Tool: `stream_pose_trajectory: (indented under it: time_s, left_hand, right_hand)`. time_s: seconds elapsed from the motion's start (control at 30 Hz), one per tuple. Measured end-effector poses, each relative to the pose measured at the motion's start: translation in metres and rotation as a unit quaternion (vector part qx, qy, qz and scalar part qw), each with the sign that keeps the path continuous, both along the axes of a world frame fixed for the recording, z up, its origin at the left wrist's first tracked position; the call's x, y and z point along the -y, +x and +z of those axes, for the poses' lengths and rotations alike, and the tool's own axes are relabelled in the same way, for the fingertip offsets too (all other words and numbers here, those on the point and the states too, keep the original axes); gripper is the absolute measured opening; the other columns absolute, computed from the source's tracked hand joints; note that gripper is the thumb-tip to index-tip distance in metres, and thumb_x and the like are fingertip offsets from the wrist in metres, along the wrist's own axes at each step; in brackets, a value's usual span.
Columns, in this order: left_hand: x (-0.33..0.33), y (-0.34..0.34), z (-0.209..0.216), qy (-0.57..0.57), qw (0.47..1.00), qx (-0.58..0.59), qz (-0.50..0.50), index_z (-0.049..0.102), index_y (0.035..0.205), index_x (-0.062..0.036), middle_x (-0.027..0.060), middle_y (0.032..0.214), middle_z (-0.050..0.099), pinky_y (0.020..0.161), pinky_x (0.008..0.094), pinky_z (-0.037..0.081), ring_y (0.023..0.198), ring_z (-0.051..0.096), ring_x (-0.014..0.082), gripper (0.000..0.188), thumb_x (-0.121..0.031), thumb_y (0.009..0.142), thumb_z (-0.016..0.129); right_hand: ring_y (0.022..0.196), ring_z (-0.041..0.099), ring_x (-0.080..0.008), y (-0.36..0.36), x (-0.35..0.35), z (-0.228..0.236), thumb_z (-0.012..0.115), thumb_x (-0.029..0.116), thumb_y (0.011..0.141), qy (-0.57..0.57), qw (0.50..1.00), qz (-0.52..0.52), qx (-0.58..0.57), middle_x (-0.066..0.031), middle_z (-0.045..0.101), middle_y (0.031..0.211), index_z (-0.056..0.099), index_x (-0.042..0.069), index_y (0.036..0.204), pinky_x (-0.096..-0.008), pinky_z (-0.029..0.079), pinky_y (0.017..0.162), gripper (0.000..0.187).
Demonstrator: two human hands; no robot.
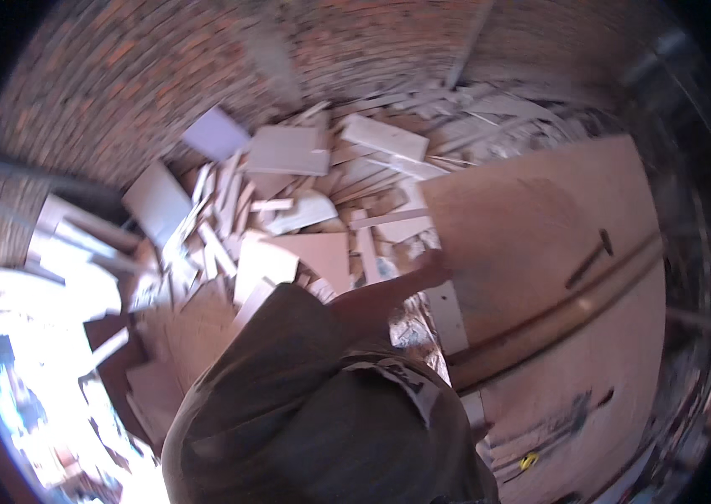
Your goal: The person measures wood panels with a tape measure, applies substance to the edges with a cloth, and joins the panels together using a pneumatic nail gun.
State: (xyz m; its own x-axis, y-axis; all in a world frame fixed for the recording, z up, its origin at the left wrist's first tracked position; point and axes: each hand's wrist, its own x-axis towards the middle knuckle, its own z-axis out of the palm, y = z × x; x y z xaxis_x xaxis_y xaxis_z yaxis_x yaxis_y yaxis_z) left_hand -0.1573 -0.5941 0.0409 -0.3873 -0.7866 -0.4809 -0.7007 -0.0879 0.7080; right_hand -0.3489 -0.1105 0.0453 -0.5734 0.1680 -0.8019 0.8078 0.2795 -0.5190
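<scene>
- The left forearm [379, 301] reaches out of a dark, loose sleeve [276, 349], slanting up and to the right across the view toward the near edge of a large wooden board [532, 218].
- The left hand [433, 265] is at that edge, turned toward the board; its fingers are blurred together, so I cannot tell whether they are spread, pressed together or pinching anything.
- Just below it, a pale strip [447, 317] runs along the edge.
- The right hand [481, 431] shows only as a sliver past the shirt, low beside the same edge (the torso covers the rest), and its finger state cannot be told either.
- The board fills the right of the view, with a long wooden batten [557, 322] lying slantwise across it.
- A hammer [584, 265] lies on the board beyond the batten, well apart from both hands; a small yellow object [528, 461] lies nearer the right hand.
</scene>
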Motion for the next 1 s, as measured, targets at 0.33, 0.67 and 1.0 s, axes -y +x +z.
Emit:
stream_pose_trajectory:
  time_s: [0.33, 0.67, 1.0]
  left_hand:
    - [-0.001, -0.004, -0.04, -0.029, 0.991, 0.032, -0.123, 0.064, 0.106, 0.0075, 0.0308, 0.107, 0.064, 0.09, 0.0481, 0.048, 0.105, 0.062, 0.0425, 0.057, -0.044, 0.083, 0.061]
    - [0.007, 0.015, 0.033, -0.179, 0.963, -0.045, -0.198, 0.057, 0.118, 0.0041, 0.0199, 0.106, 0.063, 0.079, 0.0404, 0.052, 0.095, 0.062, 0.0316, 0.055, -0.042, 0.088, 0.063]
    - [-0.098, 0.035, 0.051, 0.119, 0.987, -0.078, -0.079, 0.04, 0.135, 0.0066, 0.0164, 0.116, 0.056, 0.083, 0.037, 0.052, 0.101, 0.059, 0.0236, 0.06, -0.039, 0.098, 0.052]
  right_hand:
    - [0.101, 0.061, -0.0327, 0.01, -0.006, -0.013, 0.051, 0.069, 0.087, 0.007, 0.994, -0.103, -0.025, -0.0102, 0.057, 0.123, 0.05, 0.017, 0.129, -0.0514, 0.054, 0.079, 0.066]
    - [0.065, 0.063, -0.0201, 0.024, 0.005, 0.059, 0.062, 0.054, 0.089, 0.035, 0.984, -0.097, -0.142, -0.0072, 0.063, 0.087, 0.051, 0.004, 0.119, -0.033, 0.051, 0.049, 0.059]
    - [0.064, 0.049, -0.0075, 0.047, -0.088, 0.173, 0.064, 0.032, 0.093, -0.109, 0.938, -0.107, -0.312, 0.001, 0.054, 0.075, 0.058, 0.005, 0.092, -0.0249, 0.04, 0.054, 0.028]
